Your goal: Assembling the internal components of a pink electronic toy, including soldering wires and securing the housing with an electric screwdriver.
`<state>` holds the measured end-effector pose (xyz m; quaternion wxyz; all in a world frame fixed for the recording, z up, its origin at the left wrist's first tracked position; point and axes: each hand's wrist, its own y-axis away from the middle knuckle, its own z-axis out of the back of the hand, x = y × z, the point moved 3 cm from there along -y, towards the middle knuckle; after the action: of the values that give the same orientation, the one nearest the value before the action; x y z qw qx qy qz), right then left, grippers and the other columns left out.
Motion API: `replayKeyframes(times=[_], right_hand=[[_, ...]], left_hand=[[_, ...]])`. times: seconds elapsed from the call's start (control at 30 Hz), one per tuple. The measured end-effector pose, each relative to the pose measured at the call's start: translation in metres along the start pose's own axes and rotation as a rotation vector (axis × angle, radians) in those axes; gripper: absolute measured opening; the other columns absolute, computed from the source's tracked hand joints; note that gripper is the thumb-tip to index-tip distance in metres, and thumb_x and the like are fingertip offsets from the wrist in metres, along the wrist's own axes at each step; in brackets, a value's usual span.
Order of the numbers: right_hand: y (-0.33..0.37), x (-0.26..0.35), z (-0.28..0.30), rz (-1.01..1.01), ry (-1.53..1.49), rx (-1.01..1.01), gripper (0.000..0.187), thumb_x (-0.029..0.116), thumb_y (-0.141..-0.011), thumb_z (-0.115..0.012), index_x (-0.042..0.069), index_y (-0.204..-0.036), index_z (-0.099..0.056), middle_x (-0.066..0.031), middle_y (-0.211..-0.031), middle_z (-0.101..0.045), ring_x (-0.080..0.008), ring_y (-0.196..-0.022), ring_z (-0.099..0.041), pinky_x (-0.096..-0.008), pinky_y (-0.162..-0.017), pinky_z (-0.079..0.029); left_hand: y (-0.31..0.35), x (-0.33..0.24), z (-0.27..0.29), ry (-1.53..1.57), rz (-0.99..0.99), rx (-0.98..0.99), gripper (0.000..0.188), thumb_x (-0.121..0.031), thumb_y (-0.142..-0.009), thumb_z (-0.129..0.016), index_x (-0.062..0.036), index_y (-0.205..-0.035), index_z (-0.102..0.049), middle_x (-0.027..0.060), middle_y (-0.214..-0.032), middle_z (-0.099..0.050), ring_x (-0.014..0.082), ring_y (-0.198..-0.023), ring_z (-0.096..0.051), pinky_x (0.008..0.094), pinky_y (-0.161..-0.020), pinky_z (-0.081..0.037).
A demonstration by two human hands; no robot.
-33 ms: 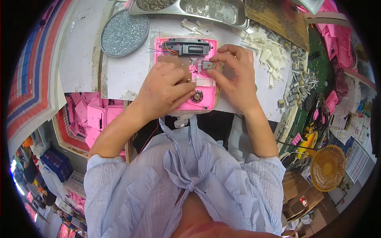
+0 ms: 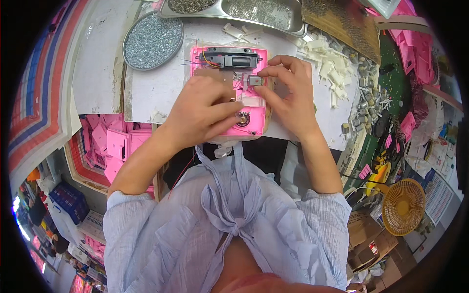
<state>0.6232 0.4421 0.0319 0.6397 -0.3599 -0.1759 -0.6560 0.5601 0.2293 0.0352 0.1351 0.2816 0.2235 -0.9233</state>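
A pink plastic casing [image 2: 260,120] lies open in front of me, with a black module [image 2: 239,60] and coloured wires at its far end. Inside its right half sits a small silver motor [image 2: 255,80]. My right hand [image 2: 294,94] grips that motor between thumb and fingertips. Over the casing's left side, my left hand [image 2: 198,110] is curled with its fingertips pinched beside a white rectangular part [image 2: 253,101]. Whatever those fingertips hold is hidden. A round speaker [image 2: 243,118] at the casing's near end is partly covered by the left fingers.
A round dish of screws [image 2: 153,40] stands at the far left, and a metal tray [image 2: 259,10] of small parts lies beyond the casing. White plastic pieces [image 2: 333,62] and small motors [image 2: 364,100] are heaped to the right. A crate [image 2: 80,163] at left holds pink parts.
My left hand's fingers have shifted slightly to the right, with the fingertips nearer the white part and over the speaker's edge. The right hand stays on the motor.
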Motion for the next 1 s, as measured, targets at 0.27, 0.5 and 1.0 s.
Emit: replayKeyframes(times=[0.27, 0.5, 1.0], right_hand=[[-0.006, 0.003, 0.006, -0.016, 0.090, 0.082, 0.027, 0.018, -0.073, -0.085, 0.012, -0.099, -0.077, -0.0095, -0.120, -0.062, -0.0342, -0.114, -0.047, -0.0429, -0.098, -0.042], [-0.028, 0.037, 0.010, 0.246, 0.188, 0.002, 0.022, 0.014, -0.072, -0.082, 0.010, -0.091, -0.075, -0.0097, -0.117, -0.064, -0.0369, -0.112, -0.050, -0.0444, -0.096, -0.046], [-0.071, 0.055, -0.052, 0.462, 0.161, 0.003, 0.016, 0.007, -0.070, -0.082, 0.010, -0.085, -0.074, -0.0049, -0.114, -0.070, -0.0345, -0.113, -0.055, -0.0439, -0.094, -0.049]], left_hand=[[0.005, 0.026, 0.020, -0.394, 0.292, -0.305, 0.027, -0.016, -0.081, -0.081, -0.0114, -0.106, -0.071, 0.0060, -0.106, -0.067, 0.0256, -0.106, -0.061, 0.0447, -0.102, -0.030], [0.024, 0.015, 0.008, -0.332, 0.247, -0.304, 0.013, -0.014, -0.080, -0.079, -0.0139, -0.089, -0.070, -0.0008, -0.086, -0.063, 0.0188, -0.087, -0.060, 0.0419, -0.086, -0.032], [0.034, 0.017, 0.009, -0.198, 0.261, -0.471, 0.020, -0.009, -0.078, -0.079, -0.0131, -0.095, -0.071, -0.0006, -0.091, -0.067, 0.0197, -0.085, -0.061, 0.0392, -0.085, -0.035]])
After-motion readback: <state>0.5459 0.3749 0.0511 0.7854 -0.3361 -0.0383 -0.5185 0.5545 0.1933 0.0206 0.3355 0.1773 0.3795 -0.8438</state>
